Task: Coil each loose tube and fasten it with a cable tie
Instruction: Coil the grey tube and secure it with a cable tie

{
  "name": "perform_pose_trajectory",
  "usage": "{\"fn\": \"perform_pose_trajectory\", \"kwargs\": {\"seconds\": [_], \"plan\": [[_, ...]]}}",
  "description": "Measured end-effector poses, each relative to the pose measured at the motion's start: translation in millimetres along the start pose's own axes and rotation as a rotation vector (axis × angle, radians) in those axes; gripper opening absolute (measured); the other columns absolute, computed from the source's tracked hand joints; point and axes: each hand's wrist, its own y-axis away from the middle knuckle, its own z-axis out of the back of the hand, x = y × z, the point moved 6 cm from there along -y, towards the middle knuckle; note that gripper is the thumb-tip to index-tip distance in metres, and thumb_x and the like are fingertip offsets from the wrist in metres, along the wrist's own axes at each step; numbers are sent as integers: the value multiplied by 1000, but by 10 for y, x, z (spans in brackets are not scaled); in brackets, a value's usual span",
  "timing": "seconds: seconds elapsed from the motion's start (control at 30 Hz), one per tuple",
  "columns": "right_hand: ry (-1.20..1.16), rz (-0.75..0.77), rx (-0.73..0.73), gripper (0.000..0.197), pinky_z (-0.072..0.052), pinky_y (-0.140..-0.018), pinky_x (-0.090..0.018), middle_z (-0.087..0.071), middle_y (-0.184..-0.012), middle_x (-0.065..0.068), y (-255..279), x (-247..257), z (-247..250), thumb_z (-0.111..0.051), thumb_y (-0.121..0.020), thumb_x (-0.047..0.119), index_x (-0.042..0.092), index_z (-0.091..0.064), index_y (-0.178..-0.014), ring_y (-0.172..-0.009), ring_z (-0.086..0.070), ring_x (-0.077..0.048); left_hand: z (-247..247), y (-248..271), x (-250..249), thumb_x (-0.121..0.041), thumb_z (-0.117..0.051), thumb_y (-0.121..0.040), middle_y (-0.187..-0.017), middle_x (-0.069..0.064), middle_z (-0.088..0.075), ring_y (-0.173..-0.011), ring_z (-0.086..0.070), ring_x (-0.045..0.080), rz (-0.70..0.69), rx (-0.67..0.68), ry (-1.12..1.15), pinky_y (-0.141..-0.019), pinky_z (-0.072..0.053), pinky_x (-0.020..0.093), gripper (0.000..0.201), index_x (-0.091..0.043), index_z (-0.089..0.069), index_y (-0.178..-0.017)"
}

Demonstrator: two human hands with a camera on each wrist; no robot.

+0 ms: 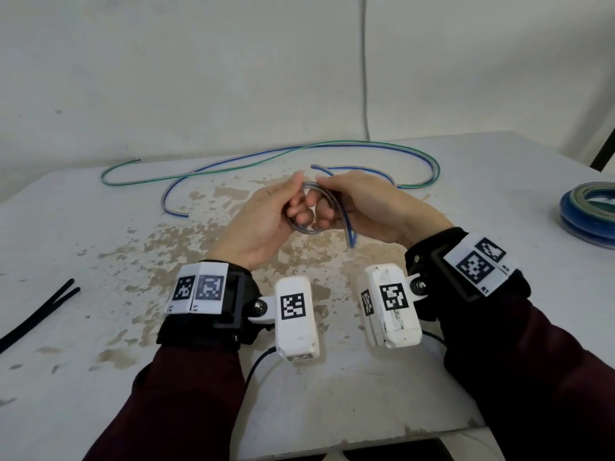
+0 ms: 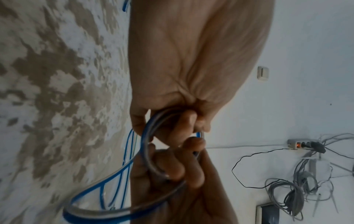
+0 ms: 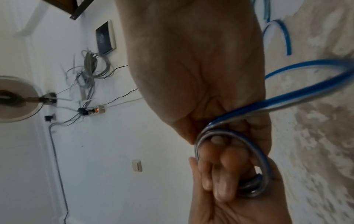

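Both hands meet above the middle of the table around a small coil of clear tube with a blue stripe (image 1: 307,207). My left hand (image 1: 283,211) grips the coil (image 2: 148,153) from the left, fingers curled through its ring. My right hand (image 1: 336,204) pinches the same coil (image 3: 254,153) from the right. One tube end (image 1: 350,239) hangs down below the right hand, and the other end (image 1: 316,167) sticks up behind it. Two black cable ties (image 1: 36,314) lie at the table's left edge.
Long loose tubes, one blue-striped (image 1: 253,158) and one green-striped (image 1: 186,176), sprawl across the far half of the stained white table (image 1: 100,377). A finished bundle of coiled tubes (image 1: 589,207) sits at the right edge. A grey cable (image 1: 365,78) runs down the wall.
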Motion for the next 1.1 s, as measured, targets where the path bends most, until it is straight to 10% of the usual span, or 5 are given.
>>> {"fn": "perform_pose_trajectory", "kwargs": {"seconds": [0.13, 0.33, 0.57, 0.8, 1.1], "plan": [[-49, 33, 22, 42, -53, -93, -35, -63, -69, -10, -11, -11, -21, -30, -105, 26, 3, -59, -84, -82, -64, -22, 81, -13, -36, -27, -33, -103, -51, -4, -29, -45, -31, 9, -47, -100, 31, -60, -35, 22, 43, -15, -33, -63], [-15, 109, -78, 39, -32, -47, -15, -24, -47, 6, -41, 56, 12, -33, -104, 25, 8, -49, -73, -45, -28, -10, -2, 11, -18, -20, -30, -103, -50, -3, -31, -47, -31, 11, 21, -55, 115, -53, -32, 19, 39, -13, -38, -66], [142, 66, 12, 39, -13, -58, -33, -23, -44, 11, 16, 52, -4, -35, -104, 24, 10, -48, -69, -43, -18, -9, -43, 51, 27, -27, -39, -100, -46, -2, -32, -44, -42, 16, 105, 56, -91, -50, -42, 20, 36, -9, -44, -69], [109, 25, -33, 43, -56, -77, -34, -58, -69, -2, 27, 10, 38, -34, -103, 34, 13, -66, -84, -72, -61, -13, 104, 19, -78, -26, -39, -102, -64, 6, -21, -47, -23, 9, -139, -77, -139, -51, -23, 18, 40, -13, -43, -65], [-10, 178, -12, 31, -50, -82, -24, -65, -90, 2, -40, 15, -119, -33, -104, 24, 13, -58, -90, -90, -63, -9, 264, -33, -116, -30, -33, -103, -51, -8, -26, -47, -24, 8, -176, -154, 111, -64, -27, 24, 41, -14, -41, -67]]}}
